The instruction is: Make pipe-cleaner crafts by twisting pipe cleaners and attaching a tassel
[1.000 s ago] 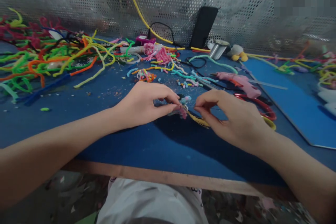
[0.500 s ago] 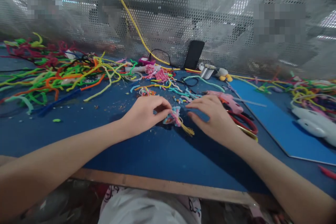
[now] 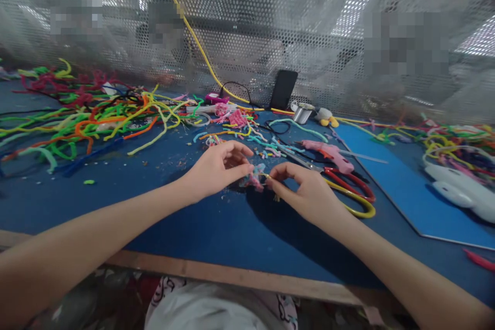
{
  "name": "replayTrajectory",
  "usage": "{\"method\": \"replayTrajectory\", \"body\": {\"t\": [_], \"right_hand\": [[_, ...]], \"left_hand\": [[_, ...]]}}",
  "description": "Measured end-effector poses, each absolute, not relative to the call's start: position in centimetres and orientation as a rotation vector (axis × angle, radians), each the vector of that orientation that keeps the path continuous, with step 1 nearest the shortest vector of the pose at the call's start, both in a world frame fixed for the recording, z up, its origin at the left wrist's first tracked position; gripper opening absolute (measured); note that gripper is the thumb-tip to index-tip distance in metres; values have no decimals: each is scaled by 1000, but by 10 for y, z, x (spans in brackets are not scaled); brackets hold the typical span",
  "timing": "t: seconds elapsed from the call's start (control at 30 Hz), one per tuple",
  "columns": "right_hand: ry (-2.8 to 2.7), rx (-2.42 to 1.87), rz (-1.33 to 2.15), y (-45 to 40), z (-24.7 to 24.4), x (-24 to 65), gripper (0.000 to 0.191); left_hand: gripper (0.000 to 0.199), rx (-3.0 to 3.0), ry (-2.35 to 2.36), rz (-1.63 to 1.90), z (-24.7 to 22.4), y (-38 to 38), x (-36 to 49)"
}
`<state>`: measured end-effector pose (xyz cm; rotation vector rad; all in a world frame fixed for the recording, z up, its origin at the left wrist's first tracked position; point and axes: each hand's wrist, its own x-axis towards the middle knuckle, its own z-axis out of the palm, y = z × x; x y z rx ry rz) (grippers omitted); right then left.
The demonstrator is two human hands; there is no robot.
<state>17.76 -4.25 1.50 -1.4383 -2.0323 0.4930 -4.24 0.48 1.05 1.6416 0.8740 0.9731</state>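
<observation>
- At the middle of the blue tabletop (image 3: pixel 216 227), just above its surface, I hold a small pipe-cleaner figure (image 3: pixel 253 179) in pink and pale blue between my two hands.
- My left hand (image 3: pixel 216 170) is pinched nearly closed, thumb and forefinger clamped on the left side of the figure, the other fingers curled loosely above it.
- My right hand (image 3: pixel 305 191) is also pinched, its fingertips gripping a thin yellow strand (image 3: pixel 270 185) that sticks out of the figure's right side; how the strand is fastened inside I cannot tell.
- Just beyond my right hand lie red-and-yellow-handled scissors (image 3: pixel 353 193) and a pink glue gun (image 3: pixel 328 152); cut pipe-cleaner bits (image 3: pixel 266 147) are scattered behind the figure, and a heap of long pipe cleaners (image 3: pixel 96 116) sits well to the left.
- My judgement of the risks: pulling the strand too hard could tug it free or bend the figure out of shape, because both grips are only fingertip pinches.
- A loosened pinch could drop the figure among the cut bits, and a sideways wrist move could knock the scissors.
</observation>
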Motion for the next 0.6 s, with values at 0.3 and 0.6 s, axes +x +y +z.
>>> {"method": "replayTrajectory", "body": {"t": [0.3, 0.6], "right_hand": [[-1881, -1323, 392, -48, 13, 173, 16], [-1907, -958, 383, -56, 16, 166, 2]], "left_hand": [[20, 1046, 684, 839, 14, 2, -44], [17, 1129, 376, 962, 5, -3, -38]]}}
